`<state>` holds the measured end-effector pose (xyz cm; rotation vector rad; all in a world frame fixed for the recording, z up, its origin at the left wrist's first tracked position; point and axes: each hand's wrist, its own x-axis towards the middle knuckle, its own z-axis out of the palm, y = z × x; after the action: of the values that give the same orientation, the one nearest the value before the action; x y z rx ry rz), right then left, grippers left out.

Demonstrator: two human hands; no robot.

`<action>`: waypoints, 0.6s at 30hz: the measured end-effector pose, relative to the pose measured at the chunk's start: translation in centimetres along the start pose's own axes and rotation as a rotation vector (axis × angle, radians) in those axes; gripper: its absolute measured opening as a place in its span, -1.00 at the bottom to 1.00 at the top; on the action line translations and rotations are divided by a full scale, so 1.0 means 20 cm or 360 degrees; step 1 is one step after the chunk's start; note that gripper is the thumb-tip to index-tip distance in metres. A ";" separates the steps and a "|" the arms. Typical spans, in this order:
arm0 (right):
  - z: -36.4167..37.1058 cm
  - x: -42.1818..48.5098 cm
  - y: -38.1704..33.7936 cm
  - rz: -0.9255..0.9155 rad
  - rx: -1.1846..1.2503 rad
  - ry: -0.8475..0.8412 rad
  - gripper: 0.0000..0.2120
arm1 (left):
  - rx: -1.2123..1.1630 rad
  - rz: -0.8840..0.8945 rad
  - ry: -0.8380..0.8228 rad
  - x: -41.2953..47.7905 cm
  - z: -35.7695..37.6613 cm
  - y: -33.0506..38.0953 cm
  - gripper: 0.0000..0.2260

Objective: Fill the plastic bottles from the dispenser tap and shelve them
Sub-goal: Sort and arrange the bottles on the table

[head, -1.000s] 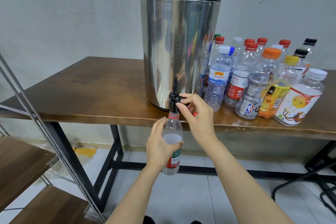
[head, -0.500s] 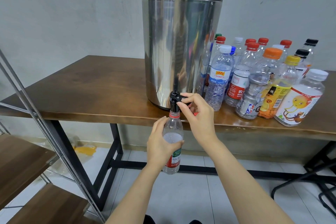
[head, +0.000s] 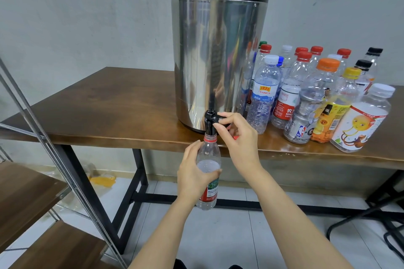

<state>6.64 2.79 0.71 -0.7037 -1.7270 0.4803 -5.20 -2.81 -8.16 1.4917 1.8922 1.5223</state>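
No shift since before — left hand [head: 192, 173] on bottle [head: 209, 154], right hand [head: 239, 138] on tap [head: 209, 123]

The left edge crops the shelf [head: 24, 192].

- I see bright, even indoor light with only faint, soft shadows.
- The steel dispenser [head: 218, 61] shows streaky glare and mirrored colours.
- Wide-angle distortion bows the bench [head: 98, 105] front edge and slants the rack poles [head: 54, 153].
- Focus is sharp throughout.

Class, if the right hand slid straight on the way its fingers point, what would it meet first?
The right hand pinches the tap lever now; next, probably the black tap body.
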 end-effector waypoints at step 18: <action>0.01 0.00 0.00 0.0011 0.0022 0.0027 -0.91 | 0.0001 -0.0001 0.0013 0.00 0.00 0.01 -0.23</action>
<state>6.51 2.85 0.62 -0.7024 -1.7040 0.4896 -5.07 -2.80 -8.01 1.4873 1.8981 1.5299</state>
